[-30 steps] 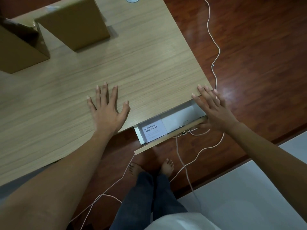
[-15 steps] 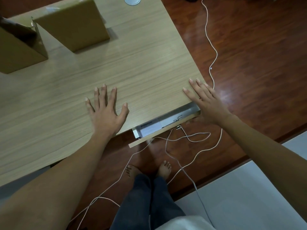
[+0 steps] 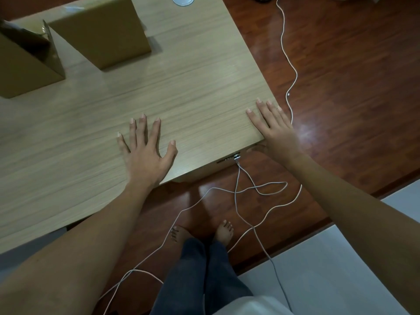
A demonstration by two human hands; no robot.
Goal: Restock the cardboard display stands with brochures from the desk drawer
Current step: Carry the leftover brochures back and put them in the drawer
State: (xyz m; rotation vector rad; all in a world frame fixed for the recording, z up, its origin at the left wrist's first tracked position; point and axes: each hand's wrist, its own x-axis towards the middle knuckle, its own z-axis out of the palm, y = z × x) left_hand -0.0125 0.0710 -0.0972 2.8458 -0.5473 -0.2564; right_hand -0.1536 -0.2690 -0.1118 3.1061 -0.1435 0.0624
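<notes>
Your left hand (image 3: 147, 153) rests flat, fingers (image 3: 143, 128) spread, on the counter (image 3: 193, 76); your right hand (image 3: 276, 130) lies flat at three o'clock. Drawer (image 3: 227, 160) shut, brochures hidden: likely light, floppy, so grip the stack's edges. Stands (image 3: 100, 32) at eleven.

The pale wooden drawer front (image 3: 225, 163) sits flush under the tabletop (image 3: 193, 87), so whatever lies inside is hidden. The right hand's (image 3: 276, 130) thumb is tucked out of sight below the tabletop's corner. The left brown cardboard display stand (image 3: 25, 71) is cut by the left edge, and the round white object (image 3: 183, 0) by the top edge.
</notes>
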